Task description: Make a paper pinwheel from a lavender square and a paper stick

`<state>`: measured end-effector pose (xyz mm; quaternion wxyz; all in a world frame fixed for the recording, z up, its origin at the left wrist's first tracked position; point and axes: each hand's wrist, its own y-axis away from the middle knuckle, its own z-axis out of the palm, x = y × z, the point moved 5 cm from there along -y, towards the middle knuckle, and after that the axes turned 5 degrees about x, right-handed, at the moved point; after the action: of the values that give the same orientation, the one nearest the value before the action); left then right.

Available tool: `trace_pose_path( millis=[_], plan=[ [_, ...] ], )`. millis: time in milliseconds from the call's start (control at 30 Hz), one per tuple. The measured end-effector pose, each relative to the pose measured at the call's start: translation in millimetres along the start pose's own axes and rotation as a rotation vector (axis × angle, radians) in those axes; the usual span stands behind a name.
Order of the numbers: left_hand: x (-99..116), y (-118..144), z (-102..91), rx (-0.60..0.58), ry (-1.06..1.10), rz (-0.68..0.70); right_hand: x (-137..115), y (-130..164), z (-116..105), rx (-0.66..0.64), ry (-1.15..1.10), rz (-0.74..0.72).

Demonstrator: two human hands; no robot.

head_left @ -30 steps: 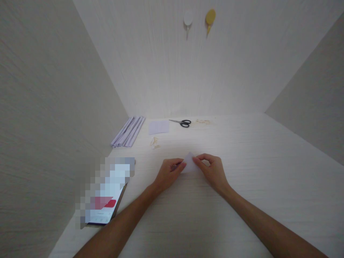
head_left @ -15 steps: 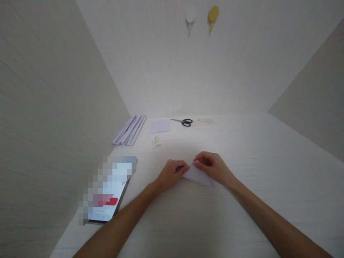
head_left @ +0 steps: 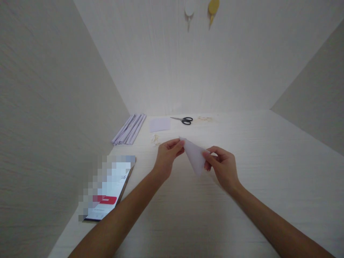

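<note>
Open worktop point(head_left: 255, 172) is left at right; passage at left is narrowed by a phone point(head_left: 107, 193) and paper strips point(head_left: 129, 129).

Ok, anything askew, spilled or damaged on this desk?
Nothing stands out. Both hands, left and right, hold a folded paper above the desk; scissors and paper strips lie tidy at the back.
</note>
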<state>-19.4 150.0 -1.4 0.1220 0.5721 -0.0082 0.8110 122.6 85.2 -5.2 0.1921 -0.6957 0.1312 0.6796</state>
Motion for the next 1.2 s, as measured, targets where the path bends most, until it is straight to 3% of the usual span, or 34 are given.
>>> trace_pose_path(
  millis=[167, 533, 1200],
  plan=[
    [12.1, -3.1, 12.9, -0.018, 0.034, 0.095, -5.2, 4.6, 0.8, 0.023, -0.065, -0.064],
    [34.5, 4.6, 16.0, -0.087, -0.008, 0.154, -14.0, 10.6, -0.8, 0.027, -0.074, -0.156],
    [38.2, 5.7, 14.3, -0.045, -0.01, 0.182, -18.6, 13.8, -2.7, 0.036, -0.058, -0.269]
  ],
)
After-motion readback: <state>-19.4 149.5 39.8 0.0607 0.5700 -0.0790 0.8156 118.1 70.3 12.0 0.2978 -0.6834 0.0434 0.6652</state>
